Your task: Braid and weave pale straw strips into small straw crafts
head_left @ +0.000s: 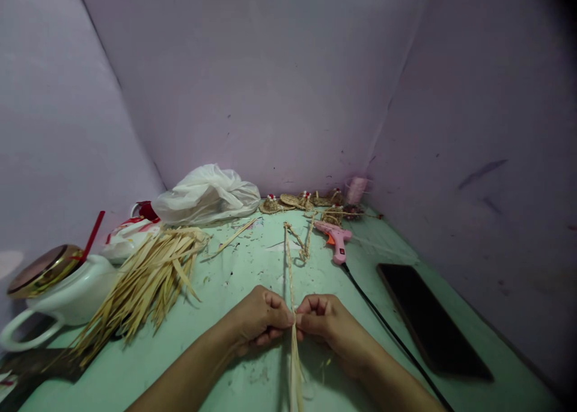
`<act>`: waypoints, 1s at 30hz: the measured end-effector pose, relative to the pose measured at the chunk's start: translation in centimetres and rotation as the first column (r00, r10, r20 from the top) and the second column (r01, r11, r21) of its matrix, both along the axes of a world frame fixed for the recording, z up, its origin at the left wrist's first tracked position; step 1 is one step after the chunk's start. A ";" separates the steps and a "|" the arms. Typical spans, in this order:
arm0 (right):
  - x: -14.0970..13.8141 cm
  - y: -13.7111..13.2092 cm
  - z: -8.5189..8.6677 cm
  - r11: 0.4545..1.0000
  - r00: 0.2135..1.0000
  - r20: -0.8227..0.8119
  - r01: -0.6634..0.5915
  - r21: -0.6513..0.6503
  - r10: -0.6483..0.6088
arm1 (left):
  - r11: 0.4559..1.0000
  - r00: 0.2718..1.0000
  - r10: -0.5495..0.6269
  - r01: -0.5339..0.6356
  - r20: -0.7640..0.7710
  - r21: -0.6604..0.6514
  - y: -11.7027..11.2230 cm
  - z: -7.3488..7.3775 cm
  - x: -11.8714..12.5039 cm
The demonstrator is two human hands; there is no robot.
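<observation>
My left hand (258, 319) and my right hand (325, 322) meet at the middle of the green table (234, 280), both pinched on a straw braid (289, 262). The braided part runs away from my fingers toward the back wall. Loose, unbraided straw strips (296, 370) hang from the pinch toward me. Both hands have their fingers curled tight around the strands.
A pile of dry straw strips (144, 280) lies at the left, beside a white pot with a gold lid (54, 286). A white plastic bag (207, 194) and small woven pieces (288, 203) sit at the back. A pink glue gun (336, 239) with its black cord and a dark phone (428, 319) lie right.
</observation>
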State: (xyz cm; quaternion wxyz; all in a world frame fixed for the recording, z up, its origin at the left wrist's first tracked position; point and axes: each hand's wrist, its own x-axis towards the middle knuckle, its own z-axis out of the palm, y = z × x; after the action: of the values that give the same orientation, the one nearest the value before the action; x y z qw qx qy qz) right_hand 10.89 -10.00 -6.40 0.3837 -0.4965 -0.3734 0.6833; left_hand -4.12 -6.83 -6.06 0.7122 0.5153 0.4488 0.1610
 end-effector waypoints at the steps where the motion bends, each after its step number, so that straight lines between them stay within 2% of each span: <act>1: 0.0 0.0 0.1 1.000 1.000 0.004 0.003 0.000 -0.003 | 1.000 1.000 -0.008 0.008 -0.007 0.011 0.0 0.0 0.0; 4: 0.0 0.0 0.3 1.000 1.000 0.020 -0.007 -0.013 0.007 | 0.998 0.999 -0.011 0.013 -0.040 0.061 0.0 0.1 0.0; 7: -0.1 0.0 0.1 1.000 0.999 0.042 -0.024 0.009 0.023 | 0.980 0.990 0.006 0.022 -0.139 0.199 0.1 0.1 0.1; 10: -0.4 0.0 -0.6 0.999 0.997 0.075 0.015 0.036 -0.018 | 0.919 0.954 -0.035 0.148 -0.298 0.366 -0.1 0.6 0.1; 13: -0.7 -0.1 -0.9 0.999 0.995 0.091 0.037 0.039 -0.041 | 0.824 0.844 -0.018 0.316 -0.536 0.469 -1.0 2.1 0.1; 17: -0.9 -0.3 -0.6 0.999 0.994 0.091 0.052 0.006 -0.052 | 0.678 0.616 0.204 0.471 -0.761 0.563 -3.4 3.9 0.9; 19: -0.9 -0.4 -0.6 0.997 0.995 0.075 0.074 -0.014 -0.073 | 0.645 0.529 0.200 0.563 -0.825 0.517 -4.7 3.9 1.8; 21: -1.0 -0.4 -0.7 0.996 0.995 0.043 0.087 -0.025 -0.086 | 0.628 0.480 0.140 0.633 -0.866 0.453 -5.6 3.3 2.7; 24: -0.9 -0.4 -0.9 0.997 0.998 0.004 0.067 -0.034 -0.067 | 0.607 0.474 0.086 0.673 -0.876 0.424 -6.2 2.5 3.3; 27: -0.7 -0.3 -0.8 0.998 0.999 -0.010 0.035 -0.049 -0.035 | 0.618 0.525 0.047 0.654 -0.850 0.438 -5.7 3.3 2.7; 29: -0.4 -0.3 -0.6 0.999 1.000 -0.012 0.003 -0.054 -0.003 | 0.660 0.633 0.111 0.530 -0.766 0.533 -4.8 4.2 1.8; 30: -0.2 -0.2 -0.5 0.998 1.000 -0.015 -0.014 -0.054 0.013 | 0.683 0.700 0.197 0.404 -0.687 0.608 -4.2 4.6 1.4</act>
State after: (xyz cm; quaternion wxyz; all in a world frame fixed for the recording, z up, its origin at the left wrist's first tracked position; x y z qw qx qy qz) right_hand 10.64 -10.23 -6.87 0.3684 -0.4990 -0.3552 0.6993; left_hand -2.76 -10.99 -1.49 0.2296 0.7989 0.5515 0.0694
